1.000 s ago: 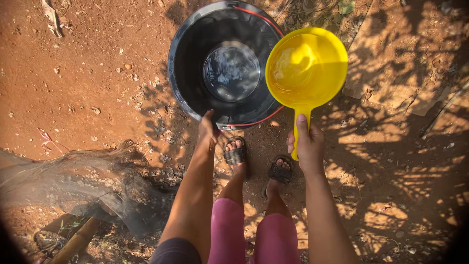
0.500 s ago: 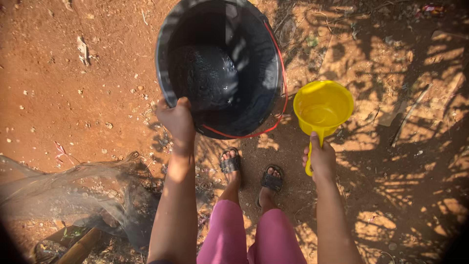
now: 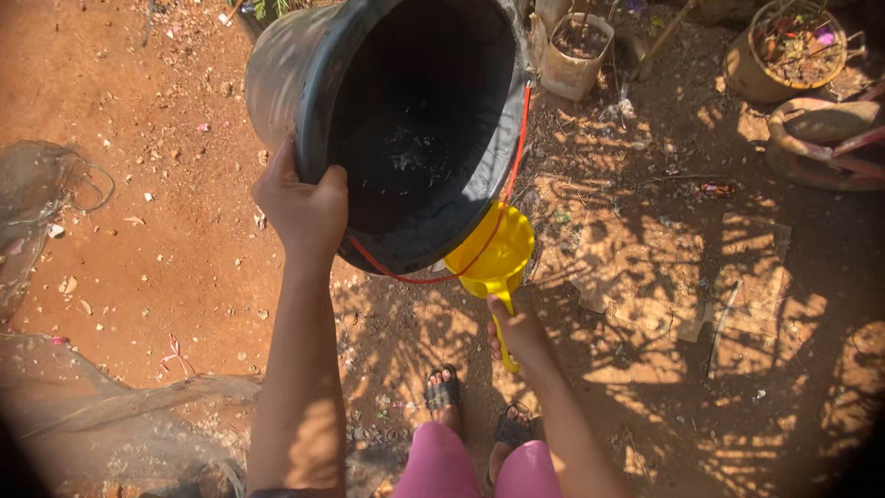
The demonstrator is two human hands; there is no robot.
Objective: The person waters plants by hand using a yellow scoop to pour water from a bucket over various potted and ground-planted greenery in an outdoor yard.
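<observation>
Left hand (image 3: 304, 207) grips rim of black bucket (image 3: 406, 120), tilted w/ a little water inside, lifted over red dirt. Right hand (image 3: 518, 334) wrapped round handle of yellow scoop (image 3: 493, 254), just under bucket's low edge; scoop contents can't tell. Pots (image 3: 784, 51) w/ soil behind.

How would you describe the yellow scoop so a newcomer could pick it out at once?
Find the big black bucket tilted up by the left hand. Just under its lower rim sits the yellow scoop, its handle gripped by the right hand. It is the only bright yellow thing there.
</observation>
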